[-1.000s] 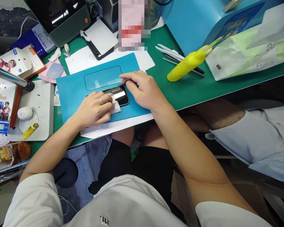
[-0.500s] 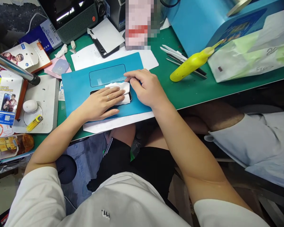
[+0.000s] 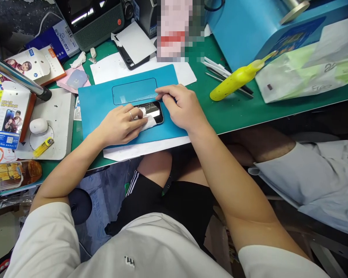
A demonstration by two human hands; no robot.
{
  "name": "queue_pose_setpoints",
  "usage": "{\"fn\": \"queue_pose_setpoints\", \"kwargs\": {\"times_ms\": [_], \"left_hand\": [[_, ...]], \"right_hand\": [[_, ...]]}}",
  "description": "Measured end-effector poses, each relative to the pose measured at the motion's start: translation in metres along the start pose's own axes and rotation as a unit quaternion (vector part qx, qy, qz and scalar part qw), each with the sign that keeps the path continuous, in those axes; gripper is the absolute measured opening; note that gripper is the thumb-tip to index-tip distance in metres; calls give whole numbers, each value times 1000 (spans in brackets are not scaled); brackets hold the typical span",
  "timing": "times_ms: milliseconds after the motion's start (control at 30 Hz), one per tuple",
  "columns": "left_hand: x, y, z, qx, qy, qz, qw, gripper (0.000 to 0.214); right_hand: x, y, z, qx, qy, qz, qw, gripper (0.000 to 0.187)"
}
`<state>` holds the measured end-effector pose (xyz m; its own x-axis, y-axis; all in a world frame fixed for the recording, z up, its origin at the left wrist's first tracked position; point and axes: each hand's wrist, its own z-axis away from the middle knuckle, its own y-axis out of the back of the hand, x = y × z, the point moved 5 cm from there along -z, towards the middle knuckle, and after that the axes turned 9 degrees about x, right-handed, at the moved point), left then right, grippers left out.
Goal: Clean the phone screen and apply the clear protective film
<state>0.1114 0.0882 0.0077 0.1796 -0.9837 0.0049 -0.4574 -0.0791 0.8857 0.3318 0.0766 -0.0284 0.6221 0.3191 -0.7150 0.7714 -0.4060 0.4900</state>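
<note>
A phone (image 3: 156,109) with a dark, shiny screen lies face up on a blue mat (image 3: 95,125). My left hand (image 3: 120,124), a ring on one finger, has its fingers bent around a crumpled white tissue (image 3: 147,123) pressed on the screen; the hand and tissue hide the phone's left part. Just beyond the phone, a clear black-edged screen protector (image 3: 135,89) lies flat on the mat. My right hand (image 3: 179,106) is by the right ends of both, index finger stretched towards the protector's corner and thumb apart from it. Nothing shows between them.
A yellow squeeze bottle (image 3: 234,81) lies over several tweezers-like tools (image 3: 217,69) on the right, before a blue machine (image 3: 243,27). Behind the mat, white paper covers a dark phone-shaped piece (image 3: 124,58). Left are boxes (image 3: 11,116) and a yellow lighter (image 3: 43,147). Another person's leg (image 3: 266,146) is at right.
My left hand has gone from lying flat over the tissue to bunching it with bent fingers, shifting slightly left. More of the phone's screen now shows. My right hand stays almost in place.
</note>
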Motion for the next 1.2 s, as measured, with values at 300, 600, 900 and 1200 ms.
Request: {"fn": "queue_pose_setpoints", "kwargs": {"times_ms": [300,600,900,1200], "left_hand": [[1,-5,-1,-18,18,32,999,43],[-3,11,8,11,66,67,996,27],[-1,23,5,57,105,42,992,22],[-1,8,2,72,134,-39,988,30]], "right_hand": [[1,-1,-1,16,-13,-14,1000,36],[-10,-2,5,-20,23,-20,999,34],[-29,5,15,-58,29,-2,998,42],[-12,3,14,-40,37,8,999,37]]}}
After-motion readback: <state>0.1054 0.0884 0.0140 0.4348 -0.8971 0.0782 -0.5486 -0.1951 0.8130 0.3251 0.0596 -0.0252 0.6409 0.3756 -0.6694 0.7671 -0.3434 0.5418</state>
